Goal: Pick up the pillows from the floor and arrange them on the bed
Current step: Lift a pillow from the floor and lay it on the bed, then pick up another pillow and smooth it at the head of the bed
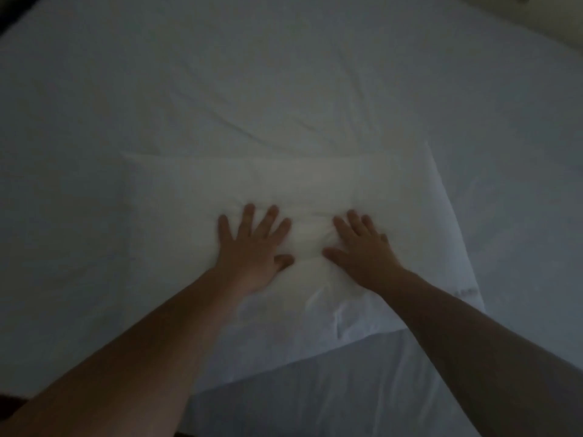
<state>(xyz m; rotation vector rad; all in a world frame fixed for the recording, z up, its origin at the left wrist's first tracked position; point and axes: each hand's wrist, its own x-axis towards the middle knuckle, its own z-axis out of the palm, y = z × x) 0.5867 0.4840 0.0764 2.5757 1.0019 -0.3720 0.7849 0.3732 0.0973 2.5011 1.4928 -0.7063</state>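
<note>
A white pillow (195, 197) lies flat on the bed (284, 74), near its closer edge, in dim light. Both my palms press down on the pillow's middle. My left hand (252, 247) rests flat with fingers spread. My right hand (362, 247) lies beside it, fingers apart, a small gap between the two. The fabric wrinkles between and below my hands. Neither hand grips anything.
The white sheet stretches far beyond the pillow, with creases fanning out above it. A dark strip shows at the top left corner (12, 11), and something pale sits past the bed at the top right (558, 14).
</note>
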